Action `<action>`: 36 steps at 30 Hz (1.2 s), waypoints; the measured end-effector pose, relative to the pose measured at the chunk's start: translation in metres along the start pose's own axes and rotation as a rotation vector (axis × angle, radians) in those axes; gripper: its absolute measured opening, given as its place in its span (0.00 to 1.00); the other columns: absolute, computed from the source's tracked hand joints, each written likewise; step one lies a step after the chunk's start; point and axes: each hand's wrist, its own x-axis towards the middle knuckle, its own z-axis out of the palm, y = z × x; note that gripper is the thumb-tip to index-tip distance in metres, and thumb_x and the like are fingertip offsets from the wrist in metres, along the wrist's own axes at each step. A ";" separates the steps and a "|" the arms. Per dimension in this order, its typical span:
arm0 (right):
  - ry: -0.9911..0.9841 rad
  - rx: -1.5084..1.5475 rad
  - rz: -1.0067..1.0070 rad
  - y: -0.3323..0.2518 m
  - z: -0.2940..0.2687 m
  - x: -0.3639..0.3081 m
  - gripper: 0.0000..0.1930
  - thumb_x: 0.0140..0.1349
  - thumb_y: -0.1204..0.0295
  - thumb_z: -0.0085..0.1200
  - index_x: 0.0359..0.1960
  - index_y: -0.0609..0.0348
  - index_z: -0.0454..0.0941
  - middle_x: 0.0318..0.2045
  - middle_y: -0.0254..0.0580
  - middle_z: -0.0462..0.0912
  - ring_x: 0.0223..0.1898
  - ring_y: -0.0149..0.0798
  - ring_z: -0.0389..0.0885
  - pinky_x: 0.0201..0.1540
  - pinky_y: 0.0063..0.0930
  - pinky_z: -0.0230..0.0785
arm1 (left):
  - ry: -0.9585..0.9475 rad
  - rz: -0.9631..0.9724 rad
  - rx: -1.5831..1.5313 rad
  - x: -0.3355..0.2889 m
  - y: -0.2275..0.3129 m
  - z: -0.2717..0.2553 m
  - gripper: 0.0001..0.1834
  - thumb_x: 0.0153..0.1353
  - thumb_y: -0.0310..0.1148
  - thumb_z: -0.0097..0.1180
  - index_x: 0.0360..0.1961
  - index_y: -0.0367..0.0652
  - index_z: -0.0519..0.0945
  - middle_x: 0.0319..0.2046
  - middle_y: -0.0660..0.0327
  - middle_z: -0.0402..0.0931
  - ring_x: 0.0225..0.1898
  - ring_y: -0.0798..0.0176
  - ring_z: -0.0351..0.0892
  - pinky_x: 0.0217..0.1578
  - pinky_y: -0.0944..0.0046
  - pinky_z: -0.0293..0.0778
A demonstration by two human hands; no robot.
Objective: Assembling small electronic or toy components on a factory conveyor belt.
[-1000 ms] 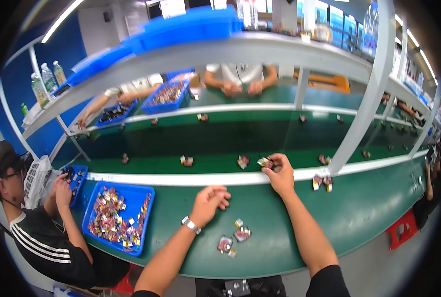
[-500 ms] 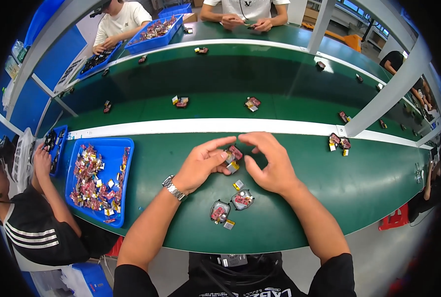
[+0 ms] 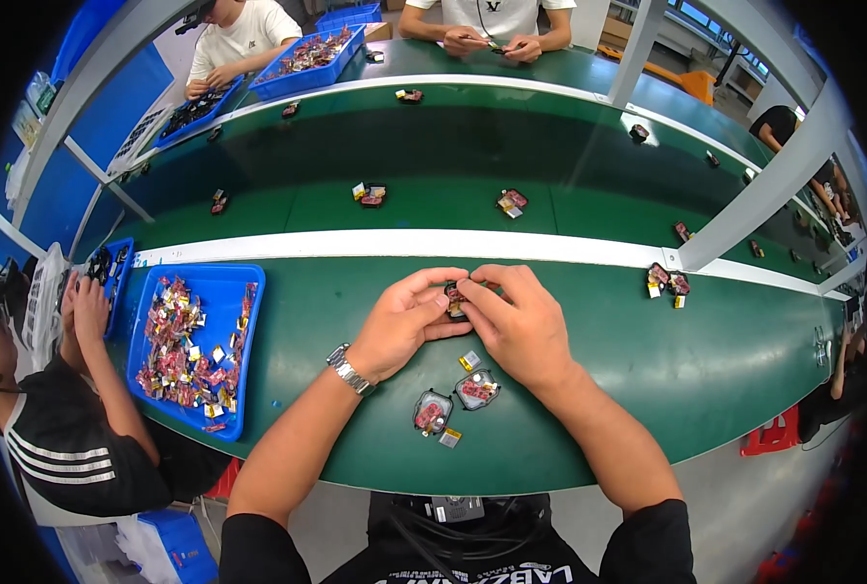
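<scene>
My left hand (image 3: 399, 326) grips a small black plastic housing (image 3: 456, 299) with a red circuit board in it, above the green table. The thumb and fingers of my right hand (image 3: 519, 326) press on that housing from the other side and hide much of it. Below my hands lie two similar open housings, one on the right (image 3: 476, 389) and one on the left (image 3: 433, 413), each with a red board inside. A small silver-and-yellow battery (image 3: 469, 361) rests above the right one; another battery (image 3: 450, 438) lies beside the left one.
A blue tray (image 3: 255, 336) of red boards and batteries stands at left, beside a co-worker's arms (image 3: 112, 355). Two housings (image 3: 668, 282) sit at right near a white post (image 3: 769, 185). Beyond the white rail (image 3: 404, 243), a green belt (image 3: 288, 209) carries spaced-out housings.
My right hand has closed in, its fingers now on the housing. The battery that showed below the housing is now hidden. Housings on the belt have shifted slightly right.
</scene>
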 end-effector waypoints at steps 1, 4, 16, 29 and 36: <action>0.005 -0.023 -0.033 0.001 0.000 0.000 0.14 0.47 0.79 0.62 0.37 0.56 0.81 0.37 0.36 0.78 0.37 0.39 0.78 0.37 0.31 0.75 | -0.008 0.008 -0.019 0.000 -0.001 -0.002 0.19 0.71 0.27 0.45 0.61 0.36 0.66 0.52 0.53 0.76 0.54 0.58 0.77 0.57 0.53 0.76; 0.011 -0.046 -0.087 0.002 0.001 0.000 0.13 0.45 0.79 0.61 0.36 0.56 0.81 0.37 0.35 0.78 0.38 0.39 0.78 0.37 0.31 0.74 | 0.003 0.025 -0.014 -0.001 -0.002 -0.001 0.18 0.71 0.27 0.45 0.60 0.35 0.67 0.52 0.52 0.76 0.54 0.59 0.77 0.57 0.53 0.76; -0.148 0.112 -0.113 0.015 -0.008 0.003 0.12 0.45 0.80 0.66 0.33 0.55 0.81 0.45 0.38 0.76 0.47 0.44 0.75 0.46 0.35 0.73 | 0.003 0.040 0.129 -0.001 -0.005 -0.002 0.18 0.71 0.27 0.44 0.60 0.36 0.67 0.52 0.53 0.76 0.54 0.60 0.77 0.56 0.57 0.76; -0.126 0.249 -0.048 0.011 -0.009 0.000 0.04 0.52 0.76 0.60 0.30 0.60 0.81 0.47 0.42 0.78 0.51 0.46 0.74 0.53 0.37 0.70 | -0.103 0.044 0.143 -0.003 -0.005 -0.006 0.22 0.67 0.21 0.48 0.62 0.37 0.65 0.53 0.54 0.74 0.56 0.61 0.76 0.57 0.60 0.75; -0.177 0.299 -0.062 0.014 -0.009 -0.004 0.07 0.53 0.75 0.63 0.35 0.57 0.82 0.50 0.42 0.76 0.55 0.48 0.73 0.55 0.39 0.70 | -0.080 0.037 0.143 -0.003 -0.006 -0.006 0.18 0.69 0.24 0.49 0.59 0.38 0.67 0.50 0.58 0.75 0.53 0.64 0.77 0.55 0.60 0.77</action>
